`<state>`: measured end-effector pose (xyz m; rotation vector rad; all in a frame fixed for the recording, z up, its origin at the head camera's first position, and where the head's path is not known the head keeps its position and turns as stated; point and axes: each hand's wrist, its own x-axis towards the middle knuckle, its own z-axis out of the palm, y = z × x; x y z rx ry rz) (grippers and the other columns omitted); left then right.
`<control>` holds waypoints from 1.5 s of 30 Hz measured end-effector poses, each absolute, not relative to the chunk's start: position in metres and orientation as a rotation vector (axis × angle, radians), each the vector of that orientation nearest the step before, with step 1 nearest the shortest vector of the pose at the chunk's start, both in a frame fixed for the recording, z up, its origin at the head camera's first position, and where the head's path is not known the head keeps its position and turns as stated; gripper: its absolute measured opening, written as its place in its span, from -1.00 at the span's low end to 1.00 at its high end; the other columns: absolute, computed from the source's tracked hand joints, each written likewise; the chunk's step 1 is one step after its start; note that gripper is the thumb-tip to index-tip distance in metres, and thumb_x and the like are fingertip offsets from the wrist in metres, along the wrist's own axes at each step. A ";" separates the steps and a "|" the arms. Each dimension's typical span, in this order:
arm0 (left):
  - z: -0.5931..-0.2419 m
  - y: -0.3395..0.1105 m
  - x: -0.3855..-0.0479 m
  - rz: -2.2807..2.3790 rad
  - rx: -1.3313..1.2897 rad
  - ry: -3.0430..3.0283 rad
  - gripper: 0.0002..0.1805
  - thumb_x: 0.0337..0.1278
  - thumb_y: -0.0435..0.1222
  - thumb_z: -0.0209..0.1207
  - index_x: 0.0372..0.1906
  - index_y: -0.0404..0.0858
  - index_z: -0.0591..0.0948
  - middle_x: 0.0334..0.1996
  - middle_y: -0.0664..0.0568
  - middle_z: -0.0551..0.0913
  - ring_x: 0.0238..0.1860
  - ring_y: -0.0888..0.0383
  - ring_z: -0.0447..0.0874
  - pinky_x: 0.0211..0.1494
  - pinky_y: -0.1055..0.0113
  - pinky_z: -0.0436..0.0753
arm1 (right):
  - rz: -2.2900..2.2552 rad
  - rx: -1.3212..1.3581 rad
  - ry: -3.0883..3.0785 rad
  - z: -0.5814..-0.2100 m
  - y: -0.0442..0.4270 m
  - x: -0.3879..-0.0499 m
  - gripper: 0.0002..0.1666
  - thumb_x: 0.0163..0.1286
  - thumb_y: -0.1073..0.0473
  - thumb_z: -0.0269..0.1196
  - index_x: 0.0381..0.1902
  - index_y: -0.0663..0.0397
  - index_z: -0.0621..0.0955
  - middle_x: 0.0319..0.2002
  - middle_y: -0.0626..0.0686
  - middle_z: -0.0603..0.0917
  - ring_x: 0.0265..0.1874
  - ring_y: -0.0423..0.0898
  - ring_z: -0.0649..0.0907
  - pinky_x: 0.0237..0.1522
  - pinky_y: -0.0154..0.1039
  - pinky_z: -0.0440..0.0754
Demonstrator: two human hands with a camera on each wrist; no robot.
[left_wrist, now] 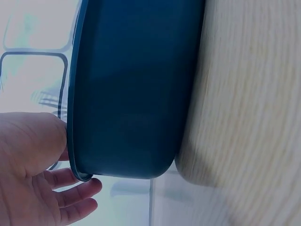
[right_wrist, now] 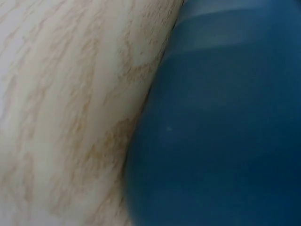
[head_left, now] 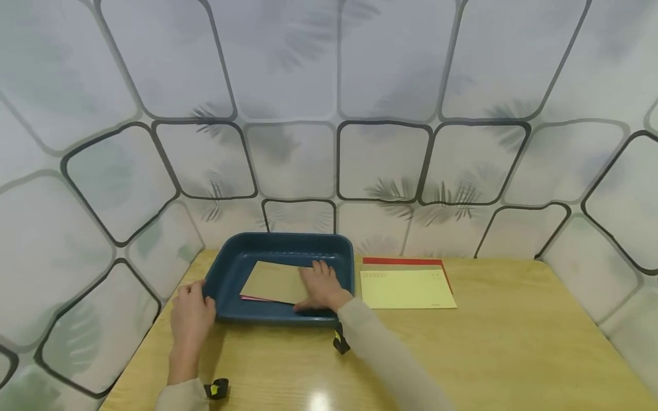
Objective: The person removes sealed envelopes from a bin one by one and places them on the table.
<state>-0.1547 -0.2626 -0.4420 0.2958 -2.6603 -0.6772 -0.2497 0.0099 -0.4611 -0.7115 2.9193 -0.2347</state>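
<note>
A dark blue plastic tray [head_left: 280,321] sits on the table, its outer wall filling much of the left wrist view. My left hand [head_left: 190,314] holds the tray's left rim, with the fingers [left_wrist: 77,194] at the rim's end. Inside the tray lies a brown envelope [head_left: 277,282], with a pink edge showing beneath it. My right hand [head_left: 324,287] spans the right end of this envelope, thumb near its front edge and fingers at the far edge. The right wrist view shows only the tray's outer side [right_wrist: 216,132] and the tabletop; that hand is hidden there.
Right of the tray lies a fanned stack: a pale yellow envelope [head_left: 408,290] on top, a brown one [head_left: 401,267] and a red one [head_left: 401,261] behind. The wooden table [head_left: 514,342] meets patterned walls [head_left: 380,160] at the back and sides.
</note>
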 end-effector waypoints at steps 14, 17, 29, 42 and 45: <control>-0.442 -0.260 -0.156 -0.713 0.301 -2.636 -0.57 0.25 -0.46 0.00 0.21 -0.51 0.45 0.12 -0.53 0.39 0.04 -0.52 0.41 -0.07 -0.30 0.45 | -0.293 -0.681 2.920 -0.462 0.013 -0.250 0.28 -0.04 -0.44 0.45 0.51 -0.06 0.19 0.39 0.22 0.35 0.44 0.27 0.23 0.41 0.17 0.19; -0.442 -0.260 -0.156 -0.730 0.304 -2.654 -0.56 0.25 -0.46 0.00 0.22 -0.51 0.44 0.12 -0.54 0.37 0.04 -0.52 0.40 -0.07 -0.29 0.45 | -0.296 -0.673 2.923 -0.463 0.013 -0.250 0.32 -0.07 -0.45 0.46 0.52 -0.08 0.17 0.39 0.22 0.35 0.44 0.26 0.22 0.41 0.17 0.20; -0.447 -0.263 -0.158 -0.743 0.338 -2.655 -0.56 0.26 -0.45 0.00 0.23 -0.48 0.45 0.16 -0.49 0.36 0.04 -0.50 0.42 -0.08 -0.27 0.46 | -0.309 -0.650 2.913 -0.464 0.012 -0.253 0.36 -0.09 -0.46 0.47 0.55 -0.10 0.13 0.41 0.19 0.33 0.46 0.26 0.20 0.43 0.16 0.17; -0.446 -0.261 -0.155 -0.754 0.321 -2.642 -0.57 0.26 -0.44 0.01 0.21 -0.49 0.47 0.15 -0.49 0.36 0.01 -0.48 0.44 -0.13 -0.24 0.48 | -0.318 -0.705 2.959 -0.455 0.015 -0.250 0.31 -0.11 -0.44 0.49 0.51 -0.14 0.20 0.35 0.18 0.39 0.43 0.25 0.24 0.40 0.19 0.19; -0.445 -0.261 -0.156 -0.752 0.331 -2.644 -0.57 0.26 -0.44 0.01 0.21 -0.49 0.47 0.15 -0.49 0.36 0.02 -0.48 0.43 -0.12 -0.24 0.48 | -0.319 -0.735 2.970 -0.450 0.016 -0.250 0.31 -0.11 -0.43 0.49 0.52 -0.14 0.19 0.35 0.18 0.38 0.43 0.24 0.25 0.39 0.20 0.21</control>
